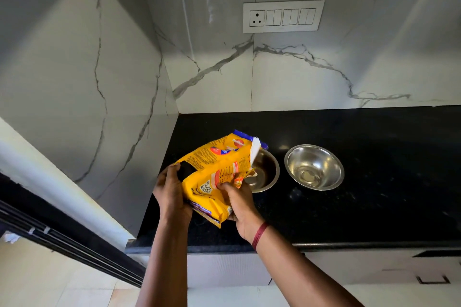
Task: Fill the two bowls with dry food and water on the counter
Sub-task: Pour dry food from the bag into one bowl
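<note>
A yellow dry food bag [219, 164] is held tilted above the black counter [374, 207], its torn-open top over the left steel bowl [265, 173]. My left hand [172, 194] grips the bag's lower left end. My right hand [239, 203] grips its lower right side, thumb on the front. The bag hides the left part of that bowl; I see no food inside the part that shows. The right steel bowl [314, 167] stands beside it on the counter, with only a shiny bottom showing.
Marble wall panels close the counter at the back and left. A switch plate with a socket [283, 16] is on the back wall. The counter's front edge [324, 247] runs below my wrists, with white cabinet fronts underneath.
</note>
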